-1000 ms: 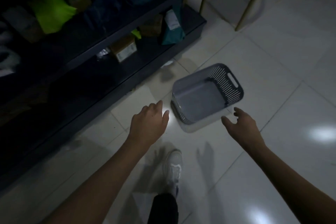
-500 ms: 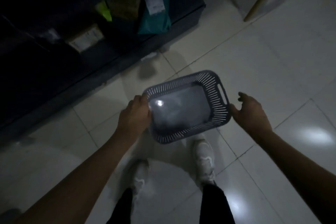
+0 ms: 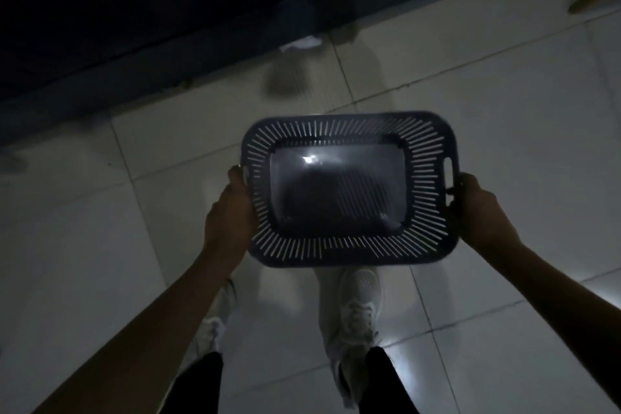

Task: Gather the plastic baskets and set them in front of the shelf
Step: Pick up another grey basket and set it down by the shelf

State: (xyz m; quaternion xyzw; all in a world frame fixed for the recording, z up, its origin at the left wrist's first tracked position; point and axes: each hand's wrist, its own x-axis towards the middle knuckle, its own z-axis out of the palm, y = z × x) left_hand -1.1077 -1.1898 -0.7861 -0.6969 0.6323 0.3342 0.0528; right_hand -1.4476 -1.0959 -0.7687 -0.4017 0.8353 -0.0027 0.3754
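Hands, left hand (image 3: 232,212) and right hand (image 3: 480,208), grip basket (image 3: 349,188).

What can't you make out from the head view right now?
- Shelf: contents lost in darkness, top cut off by the frame edge.
- Left hand, right hand: fingertips hidden behind the basket rim.
- Other baskets: none in frame.
- Left shoe: motion-blurred.

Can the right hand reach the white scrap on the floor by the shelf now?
Probably not: the right hand grips one end of the basket, the left hand the other. The scrap lies far ahead by the shelf.
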